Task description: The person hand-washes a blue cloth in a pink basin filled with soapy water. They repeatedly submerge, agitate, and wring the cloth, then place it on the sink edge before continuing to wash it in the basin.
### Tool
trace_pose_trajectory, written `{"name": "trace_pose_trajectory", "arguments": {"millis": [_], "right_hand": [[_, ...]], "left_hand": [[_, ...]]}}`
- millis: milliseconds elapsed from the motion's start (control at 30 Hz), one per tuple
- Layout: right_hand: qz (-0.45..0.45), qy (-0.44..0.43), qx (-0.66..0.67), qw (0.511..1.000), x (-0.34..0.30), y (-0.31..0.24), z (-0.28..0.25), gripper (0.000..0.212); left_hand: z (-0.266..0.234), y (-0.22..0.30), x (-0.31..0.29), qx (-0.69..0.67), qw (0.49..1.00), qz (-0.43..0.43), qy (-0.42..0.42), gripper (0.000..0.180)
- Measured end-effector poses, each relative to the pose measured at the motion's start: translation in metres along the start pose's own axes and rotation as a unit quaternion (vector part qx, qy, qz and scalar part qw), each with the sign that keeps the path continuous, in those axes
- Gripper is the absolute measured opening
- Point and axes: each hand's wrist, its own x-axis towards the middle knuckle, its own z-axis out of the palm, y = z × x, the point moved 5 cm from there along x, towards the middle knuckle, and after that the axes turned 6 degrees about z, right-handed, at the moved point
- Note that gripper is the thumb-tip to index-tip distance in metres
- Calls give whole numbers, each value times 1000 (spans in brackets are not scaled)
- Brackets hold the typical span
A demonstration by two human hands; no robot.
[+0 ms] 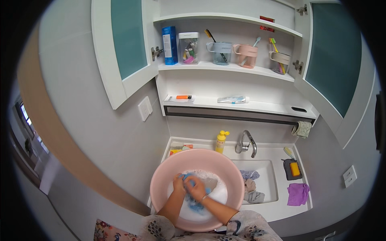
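Both my hands are close together over a large pink basin (161, 175) of soapy, foamy water. My left hand (179, 184) is closed on a wet blue cloth (196, 207), part of which hangs down into the suds (217, 195). Pressed against the same cloth, my right hand (196, 188) has its fingers curled and slightly blurred by motion. A thin bracelet (205, 196) circles the right wrist. Some of the cloth is hidden behind the fingers.
The basin overlaps a white sink (274, 180) holding several crumpled cloths (250, 185). Behind stand a chrome faucet (246, 144) and a yellow bottle (220, 142). To the right lie a soap bar (295, 169) and a purple cloth (298, 194). Open cabinet doors (341, 52) flank shelves with cups (222, 53).
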Motion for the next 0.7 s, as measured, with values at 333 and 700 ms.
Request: {"name": "trace_pose_trajectory", "arguments": {"millis": [333, 700], "right_hand": [[-45, 31, -264, 963, 23, -3, -6, 31], [54, 129, -139, 980, 75, 55, -79, 24]], "left_hand": [[26, -6, -31, 17, 997, -77, -21, 35], [25, 6, -24, 119, 958, -167, -200, 43]]}}
